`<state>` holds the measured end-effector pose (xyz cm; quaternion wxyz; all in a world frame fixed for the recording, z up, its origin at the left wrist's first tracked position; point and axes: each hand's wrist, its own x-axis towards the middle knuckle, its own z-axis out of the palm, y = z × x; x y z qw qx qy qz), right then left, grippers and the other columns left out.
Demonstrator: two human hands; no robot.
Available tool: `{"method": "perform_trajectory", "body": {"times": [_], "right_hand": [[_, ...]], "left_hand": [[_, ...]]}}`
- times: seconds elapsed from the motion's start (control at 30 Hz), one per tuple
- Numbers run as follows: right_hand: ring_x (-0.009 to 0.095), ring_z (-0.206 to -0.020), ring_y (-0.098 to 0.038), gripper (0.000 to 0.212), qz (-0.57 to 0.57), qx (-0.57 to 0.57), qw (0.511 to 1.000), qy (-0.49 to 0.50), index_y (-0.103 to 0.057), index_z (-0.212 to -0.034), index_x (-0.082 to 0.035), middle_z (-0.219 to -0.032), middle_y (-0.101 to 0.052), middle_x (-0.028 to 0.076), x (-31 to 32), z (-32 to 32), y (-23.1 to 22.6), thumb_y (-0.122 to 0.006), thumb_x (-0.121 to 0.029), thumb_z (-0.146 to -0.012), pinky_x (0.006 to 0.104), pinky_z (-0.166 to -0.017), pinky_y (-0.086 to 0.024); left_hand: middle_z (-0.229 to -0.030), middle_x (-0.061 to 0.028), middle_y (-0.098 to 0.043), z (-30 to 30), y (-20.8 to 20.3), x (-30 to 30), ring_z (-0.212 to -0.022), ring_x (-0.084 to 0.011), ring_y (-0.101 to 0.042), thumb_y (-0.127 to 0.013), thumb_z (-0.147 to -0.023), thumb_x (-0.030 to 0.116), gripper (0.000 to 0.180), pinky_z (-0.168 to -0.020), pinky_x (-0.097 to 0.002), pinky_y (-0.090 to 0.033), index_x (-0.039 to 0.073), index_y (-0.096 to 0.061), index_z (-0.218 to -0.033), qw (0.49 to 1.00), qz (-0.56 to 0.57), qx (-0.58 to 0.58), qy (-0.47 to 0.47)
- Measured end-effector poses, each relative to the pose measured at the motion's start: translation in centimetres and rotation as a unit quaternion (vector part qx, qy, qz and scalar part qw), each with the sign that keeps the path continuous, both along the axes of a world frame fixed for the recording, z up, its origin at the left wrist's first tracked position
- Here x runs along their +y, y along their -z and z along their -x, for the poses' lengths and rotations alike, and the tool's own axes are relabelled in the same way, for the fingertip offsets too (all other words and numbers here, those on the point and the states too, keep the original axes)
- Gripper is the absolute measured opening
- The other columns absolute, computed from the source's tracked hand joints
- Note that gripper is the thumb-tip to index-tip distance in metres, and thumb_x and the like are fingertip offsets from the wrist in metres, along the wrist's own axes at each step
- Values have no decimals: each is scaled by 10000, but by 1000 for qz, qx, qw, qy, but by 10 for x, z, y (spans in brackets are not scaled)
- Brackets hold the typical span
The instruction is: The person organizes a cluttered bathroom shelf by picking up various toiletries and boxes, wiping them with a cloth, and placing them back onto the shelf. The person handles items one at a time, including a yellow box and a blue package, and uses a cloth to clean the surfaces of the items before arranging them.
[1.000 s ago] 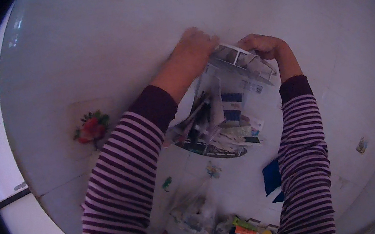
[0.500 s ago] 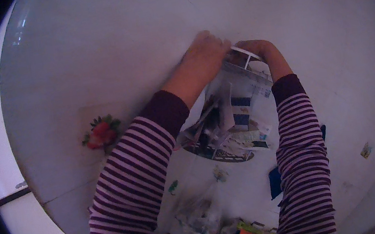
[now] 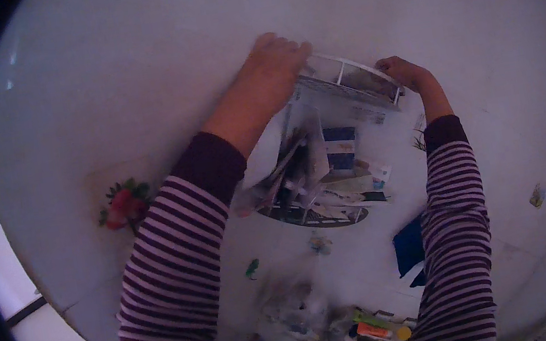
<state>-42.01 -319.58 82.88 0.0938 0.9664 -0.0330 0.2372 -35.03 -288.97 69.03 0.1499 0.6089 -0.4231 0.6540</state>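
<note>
In front of me is a white rack (image 3: 341, 71) with a curved rail at its far end and a dark openwork edge nearer me. My left hand (image 3: 272, 66) is closed over the rail's left end, its fingertips partly hidden. At the right end, my right hand (image 3: 406, 71) has its fingers curled at the rail's edge. Between my forearms, the rack holds papers, clear plastic packets (image 3: 311, 144) and a blue-and-white packet (image 3: 341, 148). White cards (image 3: 343, 195) lie near its closer edge.
A red flower-like or strawberry-like decoration (image 3: 127, 203) is on the pale surface to the left. Nearer me lie a plastic-wrapped heap (image 3: 297, 314), an orange tube (image 3: 373, 330) and a small green piece (image 3: 252, 269). A dark blue item (image 3: 409, 246) sits beside my right forearm.
My hands have spread apart along the rail, the left going left and the right going right. More of the rail now shows between them.
</note>
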Motion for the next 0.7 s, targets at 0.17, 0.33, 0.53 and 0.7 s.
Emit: {"method": "perform_trajectory", "body": {"times": [0.17,0.33,0.53,0.7], "right_hand": [[219,-929,-587,455,-41,88,995,14,-672,-1069,-50,-1030,-662,94,42,0,15,-725,-349,-731,360,-827,-455],[166,-836,-560,369,-79,128,988,-27,-665,-1032,-34,-919,-647,60,63,6,11,-694,-296,-775,320,-770,-463],[164,-873,-569,365,-293,171,902,-268,-634,-1082,7,-925,-641,78,86,1,8,-651,-246,-820,304,-803,-467],[181,-894,-586,375,-309,4,921,-237,-637,-1066,23,-957,-650,116,79,10,12,-620,-268,-830,319,-821,-470]], "left_hand": [[-1072,-113,-615,-7,5,1,-1077,-259,-551,-610,-774,51,438,-1035,-430,-337,54,-532,-1205,1000,15,-19,-8],[-1120,-107,-609,-2,-4,4,-1130,-255,-537,-661,-767,63,496,-1053,-435,-321,65,-516,-1242,1000,-6,23,-7],[-1059,-111,-619,10,-4,7,-1071,-271,-556,-632,-757,49,448,-1038,-437,-336,65,-545,-1196,1000,-4,15,4],[-1126,-119,-601,9,-8,10,-1129,-268,-530,-649,-764,62,478,-1055,-437,-319,69,-530,-1226,999,-14,29,7]]}}
